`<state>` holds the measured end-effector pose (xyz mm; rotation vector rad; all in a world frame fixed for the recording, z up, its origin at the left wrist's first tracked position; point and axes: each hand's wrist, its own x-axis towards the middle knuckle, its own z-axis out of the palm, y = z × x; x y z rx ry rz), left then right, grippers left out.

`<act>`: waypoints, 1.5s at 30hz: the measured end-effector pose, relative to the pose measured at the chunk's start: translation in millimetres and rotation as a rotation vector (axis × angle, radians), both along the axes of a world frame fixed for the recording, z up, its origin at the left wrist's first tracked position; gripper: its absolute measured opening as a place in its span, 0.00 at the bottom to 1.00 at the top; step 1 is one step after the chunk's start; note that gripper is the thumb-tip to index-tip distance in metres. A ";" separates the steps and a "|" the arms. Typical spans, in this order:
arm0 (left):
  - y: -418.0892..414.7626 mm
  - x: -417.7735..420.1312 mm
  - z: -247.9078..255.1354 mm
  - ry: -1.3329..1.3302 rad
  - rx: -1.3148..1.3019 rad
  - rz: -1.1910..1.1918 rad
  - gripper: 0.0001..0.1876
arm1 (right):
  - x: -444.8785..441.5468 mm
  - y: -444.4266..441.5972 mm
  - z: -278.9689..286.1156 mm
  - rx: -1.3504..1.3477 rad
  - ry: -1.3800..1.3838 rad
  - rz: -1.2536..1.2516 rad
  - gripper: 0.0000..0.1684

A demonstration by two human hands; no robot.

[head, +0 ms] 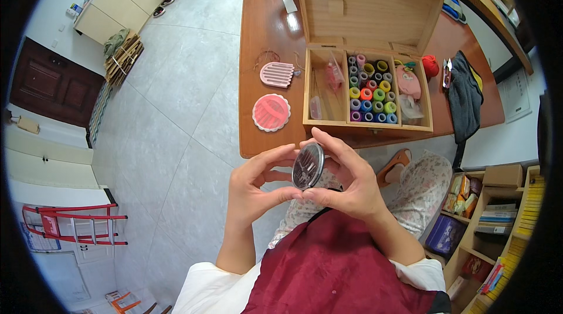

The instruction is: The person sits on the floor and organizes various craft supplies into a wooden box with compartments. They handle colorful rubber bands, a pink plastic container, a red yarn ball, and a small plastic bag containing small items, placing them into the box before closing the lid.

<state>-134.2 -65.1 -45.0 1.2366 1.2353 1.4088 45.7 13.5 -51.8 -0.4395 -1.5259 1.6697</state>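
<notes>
Between both hands, over my lap, I hold a round flat case point(307, 166) with a dark, clear-covered face and small pale pieces inside, tilted up. My left hand point(259, 184) grips its left edge, thumb at the bottom. On the other side, my right hand point(349, 175) has fingers along the upper rim and thumb below. Just beyond stands an open wooden sewing box point(369, 128) with its lid point(369, 10) raised. Colourful thread spools point(366, 94) fill its middle compartment. A pink pouch point(408, 81) sits in the right one, a pink packet point(334, 74) in the left.
On the wooden table point(272, 146) lie a pink round scalloped case point(271, 112), a pink comb-shaped piece point(277, 74), a red ball point(430, 66), thread snips point(447, 73) and a grey cloth point(464, 98). Shelves point(473, 243) stand at my right. A red-railed ladder point(79, 224) is far left.
</notes>
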 end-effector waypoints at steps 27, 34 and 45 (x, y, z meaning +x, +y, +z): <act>8.4 4.4 18.5 0.584 0.374 0.168 0.46 | 4.6 -1.6 -2.0 -0.665 0.314 0.335 0.59; 14.2 11.2 28.0 0.577 0.353 0.054 0.42 | 4.5 -3.0 1.6 -0.641 0.339 0.411 0.59; 8.2 -0.4 27.3 0.547 0.322 0.032 0.37 | -2.1 3.2 -22.4 -0.596 0.335 0.579 0.49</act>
